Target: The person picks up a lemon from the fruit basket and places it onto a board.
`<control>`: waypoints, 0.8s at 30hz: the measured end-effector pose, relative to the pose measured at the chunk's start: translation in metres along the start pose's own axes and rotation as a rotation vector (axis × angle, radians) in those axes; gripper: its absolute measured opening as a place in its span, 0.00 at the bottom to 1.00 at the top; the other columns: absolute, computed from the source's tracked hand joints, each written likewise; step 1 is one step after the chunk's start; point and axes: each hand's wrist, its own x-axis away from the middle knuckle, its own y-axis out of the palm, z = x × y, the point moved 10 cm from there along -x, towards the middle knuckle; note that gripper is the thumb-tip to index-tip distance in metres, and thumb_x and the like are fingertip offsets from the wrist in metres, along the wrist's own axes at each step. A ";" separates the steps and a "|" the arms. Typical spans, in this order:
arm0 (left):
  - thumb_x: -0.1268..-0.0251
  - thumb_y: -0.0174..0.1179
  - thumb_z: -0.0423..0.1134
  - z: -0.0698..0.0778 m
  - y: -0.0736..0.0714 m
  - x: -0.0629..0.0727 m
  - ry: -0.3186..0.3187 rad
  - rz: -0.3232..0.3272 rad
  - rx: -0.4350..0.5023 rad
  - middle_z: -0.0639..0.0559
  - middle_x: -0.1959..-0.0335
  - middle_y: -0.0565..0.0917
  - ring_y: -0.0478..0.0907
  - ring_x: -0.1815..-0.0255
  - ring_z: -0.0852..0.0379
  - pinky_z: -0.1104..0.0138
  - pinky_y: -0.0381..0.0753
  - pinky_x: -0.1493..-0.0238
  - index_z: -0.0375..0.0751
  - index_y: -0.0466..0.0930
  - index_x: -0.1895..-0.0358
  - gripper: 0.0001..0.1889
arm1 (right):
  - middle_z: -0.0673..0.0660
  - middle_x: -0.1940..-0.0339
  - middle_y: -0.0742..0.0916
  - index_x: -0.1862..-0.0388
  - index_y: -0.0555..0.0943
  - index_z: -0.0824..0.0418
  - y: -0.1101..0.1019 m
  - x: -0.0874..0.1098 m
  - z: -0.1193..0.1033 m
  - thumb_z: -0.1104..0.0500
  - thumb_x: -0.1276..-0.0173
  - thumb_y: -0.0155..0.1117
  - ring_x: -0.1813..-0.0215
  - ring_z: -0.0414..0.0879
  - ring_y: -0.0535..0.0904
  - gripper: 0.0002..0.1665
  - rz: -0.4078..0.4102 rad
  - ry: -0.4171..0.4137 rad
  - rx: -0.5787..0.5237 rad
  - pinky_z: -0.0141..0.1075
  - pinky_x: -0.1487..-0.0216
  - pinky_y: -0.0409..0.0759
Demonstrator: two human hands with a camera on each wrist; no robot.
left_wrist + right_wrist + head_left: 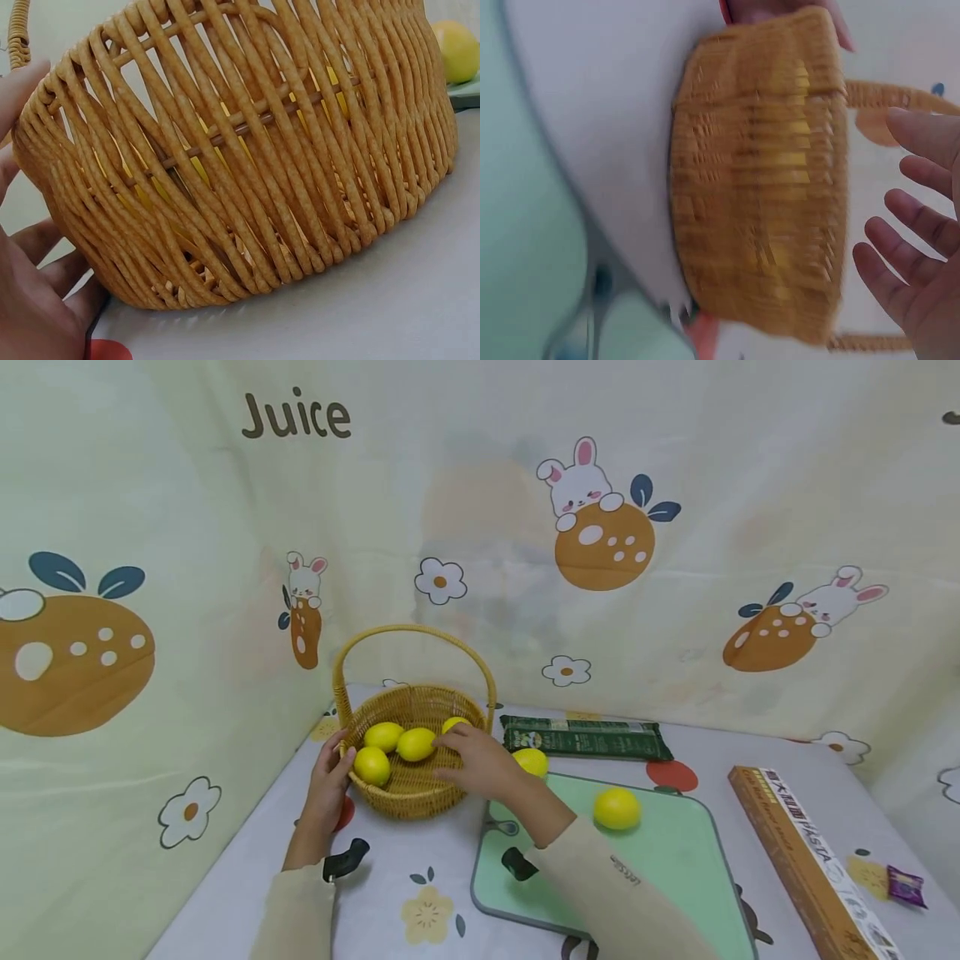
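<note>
A yellow wicker basket (408, 806) with a tall arched handle stands at the back left of the table. Several lemons (416, 745) lie inside it, one partly covered by the right hand. My left hand (326, 785) grips the basket's left side, thumb at the rim and fingers along the outer wall. Over the right part of the basket is my right hand (480, 764), its fingers spread and holding nothing in the right wrist view. One lemon (617, 808) lies on a green cutting board (675, 868); another lemon (532, 762) is at the board's back left corner, partly behind the right wrist.
Behind the board lies a dark green packet (588, 739), against the back curtain. To the right are a long brown pasta box (810, 860) and a small purple wrapped snack (906, 887). A printed curtain (480, 527) bounds the table behind and on the left.
</note>
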 end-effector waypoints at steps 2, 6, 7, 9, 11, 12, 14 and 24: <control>0.25 0.52 0.48 0.001 0.000 0.000 0.011 0.001 0.015 0.47 0.23 0.51 0.50 0.25 0.50 0.53 0.51 0.28 0.53 0.57 0.25 0.29 | 0.54 0.38 0.77 0.36 0.76 0.55 0.007 -0.010 -0.009 0.46 0.32 0.65 0.38 0.51 0.72 0.28 -0.022 -0.014 -0.026 0.46 0.40 0.73; 0.25 0.52 0.48 0.001 -0.005 0.001 0.017 0.010 0.032 0.47 0.23 0.51 0.50 0.24 0.51 0.53 0.49 0.27 0.51 0.57 0.26 0.29 | 0.52 0.38 0.77 0.36 0.76 0.55 0.025 -0.028 -0.022 0.46 0.31 0.63 0.36 0.49 0.71 0.27 -0.066 -0.025 -0.063 0.44 0.37 0.71; 0.25 0.52 0.48 0.001 -0.006 0.002 0.020 0.013 0.034 0.47 0.23 0.52 0.51 0.25 0.51 0.53 0.49 0.27 0.51 0.58 0.26 0.29 | 0.51 0.38 0.78 0.36 0.77 0.55 0.030 -0.032 -0.025 0.46 0.31 0.63 0.36 0.48 0.71 0.27 -0.073 -0.031 -0.073 0.44 0.37 0.71; 0.25 0.52 0.49 0.001 -0.008 0.002 0.027 0.018 0.036 0.47 0.24 0.53 0.53 0.25 0.51 0.54 0.50 0.27 0.52 0.59 0.27 0.28 | 0.50 0.38 0.78 0.36 0.76 0.54 0.039 -0.041 -0.030 0.46 0.31 0.64 0.36 0.46 0.71 0.28 -0.085 -0.037 -0.082 0.43 0.37 0.71; 0.25 0.52 0.49 0.001 -0.007 0.001 0.036 0.009 0.041 0.45 0.24 0.54 0.55 0.26 0.50 0.54 0.52 0.28 0.52 0.59 0.27 0.28 | 0.49 0.37 0.77 0.35 0.76 0.52 0.046 -0.050 -0.033 0.46 0.31 0.64 0.35 0.46 0.70 0.28 -0.091 -0.024 -0.091 0.44 0.36 0.69; 0.25 0.52 0.49 0.000 -0.005 0.000 0.038 0.003 0.041 0.45 0.24 0.55 0.55 0.27 0.50 0.54 0.52 0.28 0.52 0.59 0.27 0.27 | 0.49 0.36 0.77 0.35 0.76 0.52 0.049 -0.054 -0.034 0.46 0.32 0.64 0.34 0.47 0.70 0.28 -0.094 -0.014 -0.094 0.44 0.35 0.69; 0.25 0.51 0.49 0.001 -0.002 -0.001 0.043 -0.015 0.045 0.44 0.25 0.55 0.55 0.27 0.50 0.54 0.53 0.28 0.51 0.58 0.26 0.27 | 0.50 0.34 0.76 0.34 0.75 0.50 0.055 -0.061 -0.035 0.46 0.32 0.65 0.33 0.47 0.69 0.29 -0.110 0.012 -0.099 0.46 0.34 0.68; 0.24 0.50 0.47 0.002 0.001 -0.002 0.055 -0.024 0.070 0.44 0.25 0.55 0.55 0.27 0.49 0.54 0.52 0.28 0.49 0.57 0.25 0.28 | 0.55 0.32 0.73 0.29 0.69 0.49 0.082 -0.083 -0.035 0.44 0.32 0.64 0.34 0.48 0.70 0.34 -0.172 0.079 -0.048 0.47 0.35 0.68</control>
